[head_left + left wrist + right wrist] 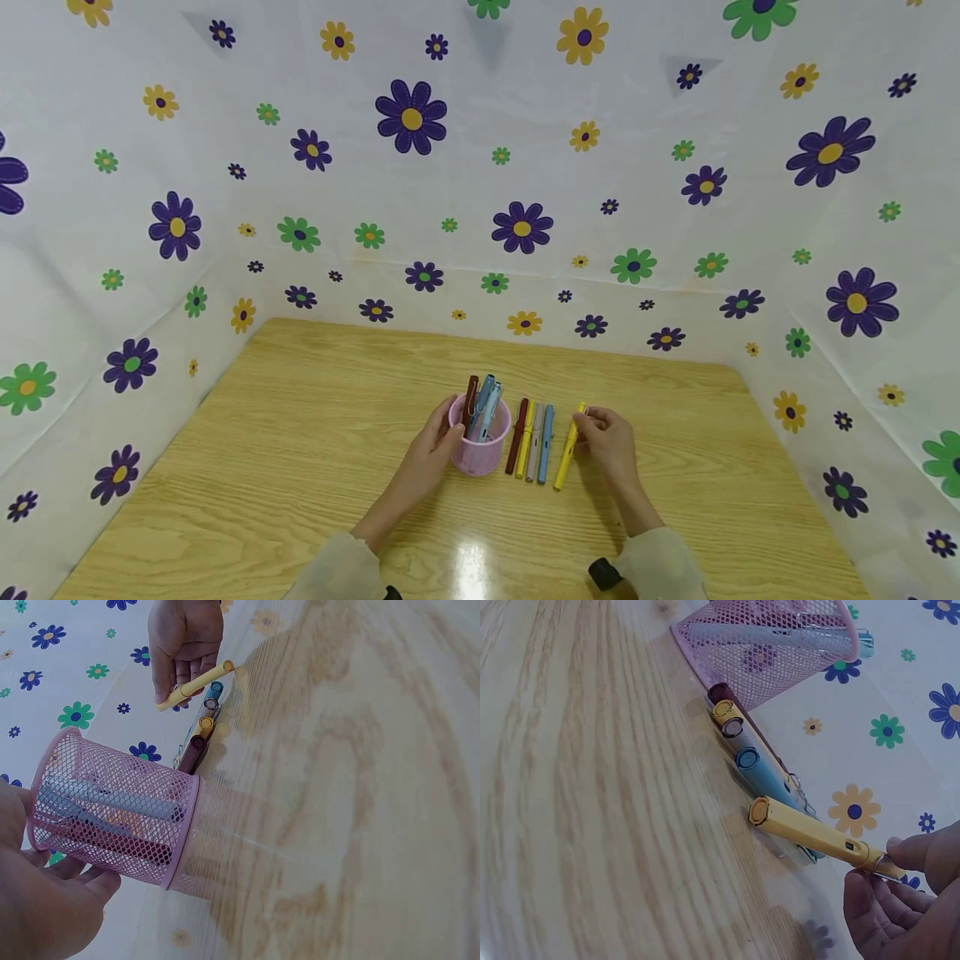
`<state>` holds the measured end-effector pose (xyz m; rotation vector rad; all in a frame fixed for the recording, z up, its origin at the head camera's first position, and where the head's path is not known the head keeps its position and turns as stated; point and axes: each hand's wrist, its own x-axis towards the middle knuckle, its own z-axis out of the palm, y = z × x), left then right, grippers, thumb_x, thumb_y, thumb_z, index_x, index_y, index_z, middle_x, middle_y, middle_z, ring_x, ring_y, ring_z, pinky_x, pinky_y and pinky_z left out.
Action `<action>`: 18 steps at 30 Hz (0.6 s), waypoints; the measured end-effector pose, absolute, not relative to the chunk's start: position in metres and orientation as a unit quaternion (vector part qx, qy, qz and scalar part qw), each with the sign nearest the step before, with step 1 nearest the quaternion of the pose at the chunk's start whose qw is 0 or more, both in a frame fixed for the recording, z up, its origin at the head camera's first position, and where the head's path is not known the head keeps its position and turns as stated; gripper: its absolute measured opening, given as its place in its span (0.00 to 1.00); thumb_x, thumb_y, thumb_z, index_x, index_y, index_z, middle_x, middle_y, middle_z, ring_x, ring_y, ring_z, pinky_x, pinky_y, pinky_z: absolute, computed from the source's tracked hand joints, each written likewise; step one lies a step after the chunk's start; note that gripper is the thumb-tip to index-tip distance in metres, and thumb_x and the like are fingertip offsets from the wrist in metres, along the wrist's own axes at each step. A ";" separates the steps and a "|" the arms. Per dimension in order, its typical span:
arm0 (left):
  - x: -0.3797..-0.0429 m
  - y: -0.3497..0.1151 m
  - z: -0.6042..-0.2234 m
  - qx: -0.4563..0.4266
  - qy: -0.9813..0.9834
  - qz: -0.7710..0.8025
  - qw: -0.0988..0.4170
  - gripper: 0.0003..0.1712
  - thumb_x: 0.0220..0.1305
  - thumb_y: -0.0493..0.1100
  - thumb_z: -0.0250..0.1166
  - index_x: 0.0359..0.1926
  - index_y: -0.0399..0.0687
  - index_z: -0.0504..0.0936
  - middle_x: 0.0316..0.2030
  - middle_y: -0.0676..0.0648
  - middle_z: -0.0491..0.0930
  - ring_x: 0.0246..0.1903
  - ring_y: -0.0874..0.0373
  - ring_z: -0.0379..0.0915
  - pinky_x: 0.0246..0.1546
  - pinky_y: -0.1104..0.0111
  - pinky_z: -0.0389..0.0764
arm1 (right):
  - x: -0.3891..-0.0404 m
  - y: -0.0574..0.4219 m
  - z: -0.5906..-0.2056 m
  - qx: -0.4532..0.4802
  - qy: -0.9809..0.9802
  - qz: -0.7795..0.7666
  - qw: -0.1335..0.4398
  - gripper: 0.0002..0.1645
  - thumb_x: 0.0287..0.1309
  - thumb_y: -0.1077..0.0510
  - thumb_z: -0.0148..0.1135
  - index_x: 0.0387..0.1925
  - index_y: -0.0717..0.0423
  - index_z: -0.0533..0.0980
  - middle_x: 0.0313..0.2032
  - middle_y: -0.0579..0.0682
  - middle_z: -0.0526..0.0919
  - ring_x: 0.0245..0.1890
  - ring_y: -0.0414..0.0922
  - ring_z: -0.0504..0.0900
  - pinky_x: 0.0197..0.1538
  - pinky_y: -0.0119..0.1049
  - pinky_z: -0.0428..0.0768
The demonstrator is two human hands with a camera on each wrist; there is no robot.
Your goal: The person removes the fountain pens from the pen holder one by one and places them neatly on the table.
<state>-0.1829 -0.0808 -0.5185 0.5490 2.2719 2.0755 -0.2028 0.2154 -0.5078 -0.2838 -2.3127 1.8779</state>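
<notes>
My left hand grips the side of a pink mesh pen cup, which stands upright on the table. Inside it lean a dark red pen and blue pens. My right hand pinches a yellow pen near its clip end, between thumb and fingers. Between the cup and that pen, several pens lie side by side: a dark red one, another yellow pen, a grey pen and a blue pen. In the right wrist view the pinched yellow pen slants beside the row.
The wooden table is walled at the back and both sides by a white flowered sheet. A dark strap piece shows by the right sleeve.
</notes>
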 end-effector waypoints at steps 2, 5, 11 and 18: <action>-0.183 -0.081 -0.519 0.176 0.727 0.664 0.007 0.34 0.83 0.42 0.50 0.80 0.31 0.50 0.77 0.30 0.55 0.76 0.38 0.52 0.75 0.53 0.57 | -0.204 0.214 -0.509 -0.098 -0.776 0.619 0.077 0.23 0.72 0.62 0.63 0.59 0.76 0.73 0.41 0.64 0.85 0.29 0.40 0.83 0.29 0.28 0.85; -0.183 -0.081 -0.520 0.179 0.728 0.662 0.006 0.35 0.83 0.42 0.50 0.79 0.30 0.50 0.77 0.30 0.55 0.76 0.37 0.52 0.75 0.52 0.57 | -0.206 0.212 -0.511 -0.104 -0.785 0.605 0.081 0.22 0.72 0.62 0.63 0.58 0.76 0.74 0.40 0.65 0.85 0.28 0.39 0.82 0.28 0.28 0.84; -0.183 -0.081 -0.520 0.185 0.728 0.660 0.000 0.35 0.83 0.42 0.51 0.79 0.29 0.50 0.76 0.28 0.55 0.75 0.36 0.52 0.74 0.51 0.57 | -0.212 0.210 -0.517 -0.111 -0.811 0.567 0.096 0.23 0.69 0.61 0.66 0.56 0.76 0.76 0.37 0.63 0.86 0.26 0.39 0.82 0.25 0.27 0.84; -0.183 -0.081 -0.519 0.173 0.730 0.661 0.005 0.35 0.83 0.43 0.51 0.80 0.33 0.51 0.77 0.32 0.56 0.76 0.39 0.53 0.75 0.54 0.58 | -0.214 0.206 -0.518 -0.112 -0.836 0.526 0.112 0.22 0.67 0.60 0.67 0.54 0.76 0.79 0.38 0.63 0.86 0.25 0.40 0.83 0.24 0.26 0.83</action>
